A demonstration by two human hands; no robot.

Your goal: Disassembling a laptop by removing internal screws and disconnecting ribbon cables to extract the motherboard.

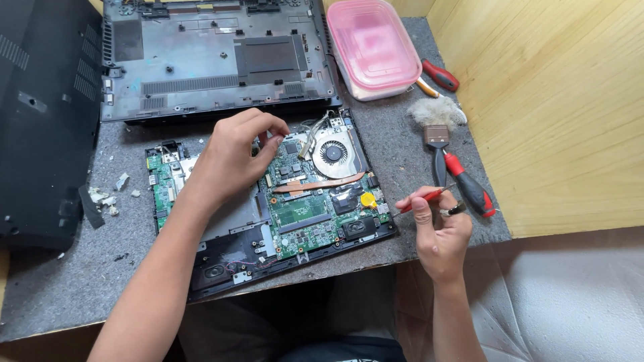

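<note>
Green laptop motherboard (305,201) in opened black chassis, centre of grey felt counter (80,281). Left hand (231,157) over board's far-left part, fingertips pressed together, pinching something too small to tell. Right hand (439,231) at board's right, pinching slim red-handled screwdriver (419,200). Pink plastic lidded box (372,47) far right.

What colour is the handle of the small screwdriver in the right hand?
Red, seen in the head view: the small screwdriver sits pinched in the right hand.

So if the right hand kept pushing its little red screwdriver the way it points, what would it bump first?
Probably the yellow round battery on the green board; the right hand aims its screwdriver left toward it, though depth is unclear.
</note>
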